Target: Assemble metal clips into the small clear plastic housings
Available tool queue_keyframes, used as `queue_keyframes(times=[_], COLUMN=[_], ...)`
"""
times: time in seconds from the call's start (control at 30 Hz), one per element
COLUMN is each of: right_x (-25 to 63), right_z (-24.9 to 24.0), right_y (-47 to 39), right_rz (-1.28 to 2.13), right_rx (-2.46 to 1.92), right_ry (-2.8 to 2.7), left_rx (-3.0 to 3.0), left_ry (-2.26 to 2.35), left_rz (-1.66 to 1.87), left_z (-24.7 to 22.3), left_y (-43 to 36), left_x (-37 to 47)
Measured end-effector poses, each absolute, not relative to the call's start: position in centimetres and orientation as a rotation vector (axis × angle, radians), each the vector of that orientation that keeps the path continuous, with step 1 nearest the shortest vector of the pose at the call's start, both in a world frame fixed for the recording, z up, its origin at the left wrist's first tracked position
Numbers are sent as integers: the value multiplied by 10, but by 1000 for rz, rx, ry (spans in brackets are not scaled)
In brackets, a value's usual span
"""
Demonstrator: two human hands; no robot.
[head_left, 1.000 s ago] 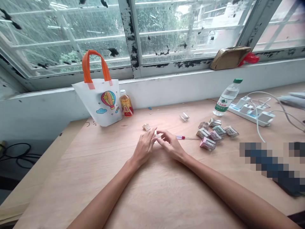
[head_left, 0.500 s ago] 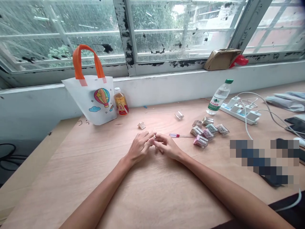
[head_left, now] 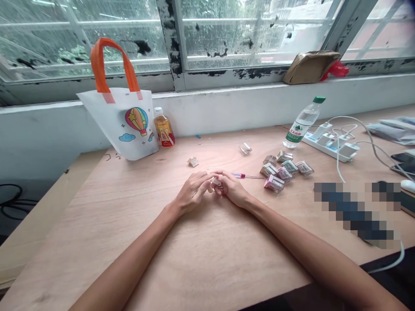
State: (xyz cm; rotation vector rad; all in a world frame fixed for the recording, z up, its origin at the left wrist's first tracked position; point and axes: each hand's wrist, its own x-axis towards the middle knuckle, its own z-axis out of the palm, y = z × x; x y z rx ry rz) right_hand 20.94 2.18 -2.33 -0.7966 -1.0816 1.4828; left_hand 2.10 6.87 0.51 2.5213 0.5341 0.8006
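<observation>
Between my fingertips, above the middle of the table, is a small pale pencil sharpener [head_left: 215, 182] with a clear case, partly covered by my fingers. My left hand [head_left: 193, 191] grips it from the left with thumb and fingers closed. From the other side my right hand [head_left: 234, 191] has its fingers curled around it. A screwdriver [head_left: 239, 175] with a clear and red handle lies just beyond my right hand. One loose pale sharpener piece [head_left: 193, 161] rests past my left hand, and a clear case [head_left: 245, 148] sits farther back.
Several clear-cased sharpeners [head_left: 275, 183] are heaped to the right. Behind them stand a water bottle [head_left: 300, 125] and a power strip [head_left: 333, 148] with cables. A white bag [head_left: 113, 129] and a drink bottle [head_left: 164, 129] stand at back left, below the window.
The sharpener has turned in my fingers and more of its clear case shows. My right fingers have curled in closer around it. The view has tilted slightly downward.
</observation>
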Motion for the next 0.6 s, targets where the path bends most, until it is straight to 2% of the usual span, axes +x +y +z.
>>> queue_keyframes(times=[0.17,0.27,0.37,0.47,0.6], right_x=[219,224,225,221,219], right_z=[-24,-22,-22,-23,-22], right_y=[23,15,7,3,-1], right_rz=[1414,1055,639,426,376], right_rx=[-858,-1045,-1056,-1014,-1009], right_ry=[-1164,-1415,-1802,-2046,-2242], left_rx=[2532,2505,2405,2352,2601], left_ry=[682,972,1171,1189,1305], left_rz=[946,1085,1155,1030,859], left_z=[3,0,-1,-1,-3], left_y=[66,81,107,128,135], left_x=[22,13,-7,-28,-40])
